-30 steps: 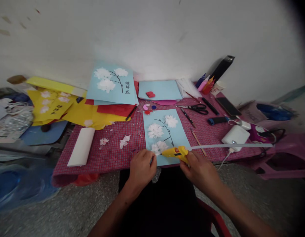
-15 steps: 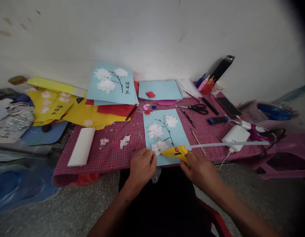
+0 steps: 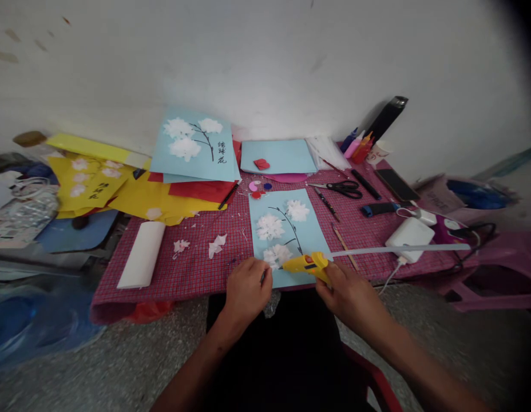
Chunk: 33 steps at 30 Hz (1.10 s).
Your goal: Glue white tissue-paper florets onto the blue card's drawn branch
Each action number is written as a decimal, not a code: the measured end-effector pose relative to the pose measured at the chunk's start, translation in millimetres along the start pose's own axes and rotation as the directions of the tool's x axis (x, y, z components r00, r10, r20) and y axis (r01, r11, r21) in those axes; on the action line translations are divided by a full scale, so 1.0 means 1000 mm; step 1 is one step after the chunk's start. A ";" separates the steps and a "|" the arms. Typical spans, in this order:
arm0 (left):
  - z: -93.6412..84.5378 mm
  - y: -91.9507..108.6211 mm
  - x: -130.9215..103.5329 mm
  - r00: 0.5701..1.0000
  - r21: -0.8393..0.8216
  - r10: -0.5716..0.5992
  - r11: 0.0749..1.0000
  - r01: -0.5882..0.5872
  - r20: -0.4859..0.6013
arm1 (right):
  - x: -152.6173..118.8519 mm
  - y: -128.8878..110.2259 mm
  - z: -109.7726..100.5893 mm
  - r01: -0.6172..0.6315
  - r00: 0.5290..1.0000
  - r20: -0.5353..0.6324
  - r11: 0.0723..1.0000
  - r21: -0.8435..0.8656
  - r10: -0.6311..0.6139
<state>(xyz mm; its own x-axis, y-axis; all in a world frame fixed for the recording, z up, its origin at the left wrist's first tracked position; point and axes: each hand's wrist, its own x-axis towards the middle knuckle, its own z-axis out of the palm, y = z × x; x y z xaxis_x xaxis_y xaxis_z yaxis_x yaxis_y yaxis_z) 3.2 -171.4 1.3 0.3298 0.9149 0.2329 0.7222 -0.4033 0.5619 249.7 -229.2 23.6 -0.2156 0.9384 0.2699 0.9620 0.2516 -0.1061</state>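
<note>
My right hand (image 3: pixel 352 289) is wrapped round a yellow hot glue gun (image 3: pixel 306 264), with a long pale glue stick (image 3: pixel 403 249) poking out of its back. The gun's nozzle points left, at the lowest white paper flower (image 3: pixel 277 255) on a light blue sheet (image 3: pixel 306 278). At the sheet's lower left edge is my left hand (image 3: pixel 249 289), its fingers curled; whatever they hold or press is hidden. Two more white flowers, an upper one (image 3: pixel 297 210) and a middle one (image 3: pixel 269 226), sit along a drawn dark branch (image 3: pixel 293 226).
Left of the sheet lie paper scraps (image 3: pixel 217 246) and a folded white paper roll (image 3: pixel 142 255). Finished-looking flower cards (image 3: pixel 192 166) lean at the back. To the right are scissors (image 3: pixel 343 189), a blue-handled cutter (image 3: pixel 379 209), a phone (image 3: pixel 397 184) and a white charger (image 3: pixel 410 239).
The glue gun and my right hand have shifted very slightly to the right. My left hand stays at the sheet's edge.
</note>
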 end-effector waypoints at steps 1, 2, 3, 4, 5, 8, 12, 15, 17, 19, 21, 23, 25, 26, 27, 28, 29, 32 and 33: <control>0.000 0.000 0.000 1.000 0.001 -0.003 1.000 0.003 0.000 | 0.000 0.000 -0.001 -0.007 1.000 0.000 1.000 -0.003 0.007; 0.000 0.000 0.000 1.000 0.002 -0.006 1.000 0.006 0.002 | -0.001 0.001 -0.002 -0.017 1.000 -0.002 1.000 -0.004 0.017; 0.000 0.001 0.000 1.000 0.004 -0.007 1.000 0.007 0.004 | -0.001 0.002 -0.003 -0.025 1.000 -0.006 1.000 -0.003 0.025; 0.000 0.001 0.000 1.000 0.005 -0.007 1.000 0.007 0.006 | -0.002 0.002 -0.005 -0.030 1.000 -0.010 1.000 0.002 0.030; 0.000 0.001 0.000 1.000 0.007 -0.007 1.000 0.007 0.008 | -0.002 0.003 -0.006 -0.033 0.999 -0.013 0.999 0.008 0.034; 0.000 0.001 0.000 1.000 0.007 -0.006 1.000 0.006 0.013 | -0.004 0.005 -0.008 -0.044 0.999 -0.017 0.999 0.018 0.044; 0.000 0.001 0.001 1.000 0.003 -0.007 1.000 0.007 0.017 | -0.004 0.001 -0.006 -0.053 0.999 0.004 0.998 0.028 0.053; -0.001 0.001 0.001 1.000 0.003 -0.011 1.000 0.011 0.023 | -0.002 -0.004 -0.004 -0.038 0.999 0.023 0.999 0.026 0.037; 0.000 0.001 0.001 1.000 0.001 -0.013 1.000 0.013 0.024 | 0.000 -0.007 -0.002 -0.030 0.999 0.022 0.999 0.013 0.030; -0.001 0.000 0.000 1.000 0.000 -0.012 1.000 0.012 0.023 | 0.003 -0.008 -0.001 -0.031 0.999 0.008 1.000 -0.006 0.031; -0.001 0.000 -0.001 1.000 0.000 -0.010 1.000 0.010 0.025 | 0.004 -0.008 -0.001 -0.035 0.999 -0.009 0.999 -0.020 0.035; -0.002 -0.001 -0.003 1.000 0.004 -0.007 1.000 0.007 0.021 | 0.005 -0.007 -0.001 -0.037 0.999 -0.023 0.999 -0.025 0.036; -0.003 0.000 -0.006 1.000 0.009 0.003 1.000 -0.003 0.013 | 0.006 -0.008 -0.002 -0.037 0.999 -0.031 0.999 -0.025 0.037; -0.003 0.001 -0.007 1.000 0.015 0.011 1.000 -0.011 0.008 | 0.006 -0.008 -0.002 -0.040 0.999 -0.033 0.999 -0.025 0.039; -0.004 0.002 -0.009 1.000 0.022 0.020 1.000 -0.020 0.005 | 0.006 -0.008 -0.002 -0.043 0.999 -0.034 0.999 -0.024 0.042; -0.003 0.003 -0.010 1.000 0.032 0.029 0.999 -0.029 0.005 | 0.007 -0.009 -0.002 -0.047 0.998 -0.035 0.999 -0.023 0.046; -0.003 0.005 -0.011 0.999 0.044 0.038 0.998 -0.038 0.007 | 0.007 -0.009 -0.003 -0.049 0.998 -0.037 0.999 -0.023 0.048; 0.000 0.010 -0.012 0.999 0.096 0.045 0.994 -0.046 0.013 | 0.007 -0.008 -0.003 -0.047 0.998 -0.039 0.999 -0.018 0.046; 0.001 0.011 -0.012 0.999 0.115 0.041 0.992 -0.042 0.012 | 0.007 -0.008 -0.003 -0.044 0.998 -0.035 0.999 -0.016 0.044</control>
<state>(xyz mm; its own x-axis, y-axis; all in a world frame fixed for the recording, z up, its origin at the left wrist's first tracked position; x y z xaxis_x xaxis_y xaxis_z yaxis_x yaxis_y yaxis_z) 8.2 -186.5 4.1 0.3661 0.8974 0.2463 0.7728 -0.4406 0.4568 240.9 -225.4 29.4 -0.1674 0.9396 0.2986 0.9732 0.2060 -0.1026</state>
